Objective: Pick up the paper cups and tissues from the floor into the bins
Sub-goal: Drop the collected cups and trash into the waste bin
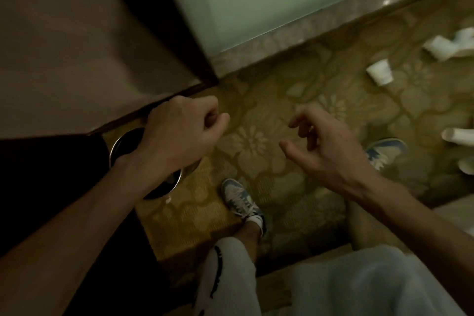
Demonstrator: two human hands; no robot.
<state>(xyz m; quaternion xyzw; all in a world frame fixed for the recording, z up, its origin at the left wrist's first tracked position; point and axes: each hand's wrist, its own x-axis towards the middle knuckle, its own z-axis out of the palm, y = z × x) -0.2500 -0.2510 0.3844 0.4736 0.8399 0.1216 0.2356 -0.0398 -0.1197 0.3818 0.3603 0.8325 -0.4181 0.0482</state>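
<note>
Left hand (184, 131): fingers curled, empty, above bin (116, 147).
Right hand (325, 146): fingers loosely spread, empty.
Cups (379, 72): lay on floor (269, 187).
Shorts (230, 277) print: unreadable.

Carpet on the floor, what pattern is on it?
The carpet has big flowers in yellow-green tones, seen best in the head view.

Dim, yellowish light; motion blur, edges warped

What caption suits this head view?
Empty left hand over the bin, right hand open, paper cups lying on the carpet.
</note>
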